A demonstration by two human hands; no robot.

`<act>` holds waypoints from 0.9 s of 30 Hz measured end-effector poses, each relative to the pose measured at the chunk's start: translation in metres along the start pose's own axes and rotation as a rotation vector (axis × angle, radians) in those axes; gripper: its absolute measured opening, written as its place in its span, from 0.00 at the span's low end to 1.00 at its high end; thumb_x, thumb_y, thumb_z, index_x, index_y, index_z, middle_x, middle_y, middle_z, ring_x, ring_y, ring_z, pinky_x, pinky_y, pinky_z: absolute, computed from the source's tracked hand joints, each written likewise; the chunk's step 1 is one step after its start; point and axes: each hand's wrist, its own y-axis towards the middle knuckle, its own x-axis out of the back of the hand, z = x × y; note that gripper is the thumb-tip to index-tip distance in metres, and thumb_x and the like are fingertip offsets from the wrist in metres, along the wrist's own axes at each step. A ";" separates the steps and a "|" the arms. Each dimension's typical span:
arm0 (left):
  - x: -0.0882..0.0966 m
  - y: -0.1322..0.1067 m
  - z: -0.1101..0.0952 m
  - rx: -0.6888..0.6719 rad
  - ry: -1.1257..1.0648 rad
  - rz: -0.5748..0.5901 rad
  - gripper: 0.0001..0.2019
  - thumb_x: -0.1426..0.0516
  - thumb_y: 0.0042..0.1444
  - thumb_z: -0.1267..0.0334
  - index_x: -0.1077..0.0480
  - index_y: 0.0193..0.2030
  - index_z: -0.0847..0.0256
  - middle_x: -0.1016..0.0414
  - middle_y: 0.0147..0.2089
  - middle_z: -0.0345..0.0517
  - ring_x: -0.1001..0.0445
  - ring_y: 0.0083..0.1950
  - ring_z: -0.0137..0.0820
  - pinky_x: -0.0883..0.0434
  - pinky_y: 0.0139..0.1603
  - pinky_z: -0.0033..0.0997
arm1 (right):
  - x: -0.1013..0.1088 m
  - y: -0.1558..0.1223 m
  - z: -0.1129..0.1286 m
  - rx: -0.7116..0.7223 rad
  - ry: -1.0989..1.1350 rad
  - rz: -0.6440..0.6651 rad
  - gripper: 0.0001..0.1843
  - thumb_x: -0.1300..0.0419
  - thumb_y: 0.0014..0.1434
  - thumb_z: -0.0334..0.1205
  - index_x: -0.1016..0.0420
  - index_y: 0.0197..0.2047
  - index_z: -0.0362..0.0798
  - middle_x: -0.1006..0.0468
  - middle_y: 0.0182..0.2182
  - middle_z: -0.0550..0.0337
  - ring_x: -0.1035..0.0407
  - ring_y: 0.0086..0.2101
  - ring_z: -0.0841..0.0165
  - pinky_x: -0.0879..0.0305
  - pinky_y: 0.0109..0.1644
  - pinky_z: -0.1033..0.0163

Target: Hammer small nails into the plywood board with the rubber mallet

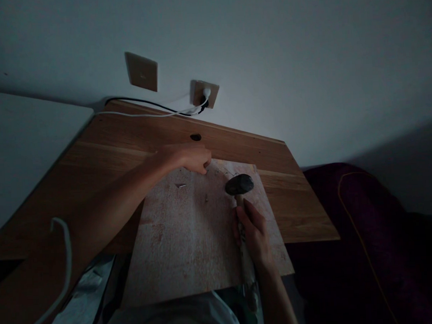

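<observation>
Right hand [254,232] is clamping the hammer [240,185]; left hand [190,157] is pinching a nail [206,171] on the board [190,239]. Nail apparently not yet driven.

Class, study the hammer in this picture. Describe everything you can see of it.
The hammer has a dark, rounded, dull head, apparently metal, and a pale, worn-looking handle, probably wood. It extends lengthwise over the pale board, head away from the person, handle running back past the board's near edge. The right hand is wrapped around the handle just below the head. In the dim light, whether the head rests on the board or hovers just above it cannot be told.
</observation>
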 end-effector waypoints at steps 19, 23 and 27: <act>0.004 -0.002 0.008 0.069 -0.007 -0.004 0.13 0.41 0.65 0.60 0.14 0.38 0.61 0.14 0.36 0.52 0.27 0.30 0.33 0.40 0.34 0.35 | 0.002 -0.001 0.000 -0.009 -0.017 0.011 0.22 0.34 0.63 0.62 0.29 0.36 0.52 0.33 0.15 0.71 0.41 0.13 0.73 0.44 0.14 0.68; 0.000 0.001 0.003 0.104 0.034 0.001 0.12 0.39 0.63 0.58 0.14 0.41 0.60 0.13 0.39 0.55 0.23 0.36 0.37 0.38 0.35 0.35 | 0.002 -0.001 0.001 0.003 -0.024 0.006 0.22 0.33 0.63 0.63 0.29 0.36 0.52 0.33 0.15 0.72 0.42 0.13 0.73 0.44 0.14 0.68; 0.000 0.000 -0.002 0.077 0.043 0.036 0.12 0.39 0.64 0.60 0.13 0.43 0.61 0.13 0.42 0.57 0.21 0.39 0.40 0.35 0.38 0.37 | 0.001 -0.001 0.002 -0.021 -0.019 -0.008 0.23 0.33 0.61 0.63 0.29 0.36 0.53 0.33 0.16 0.72 0.41 0.13 0.73 0.44 0.14 0.67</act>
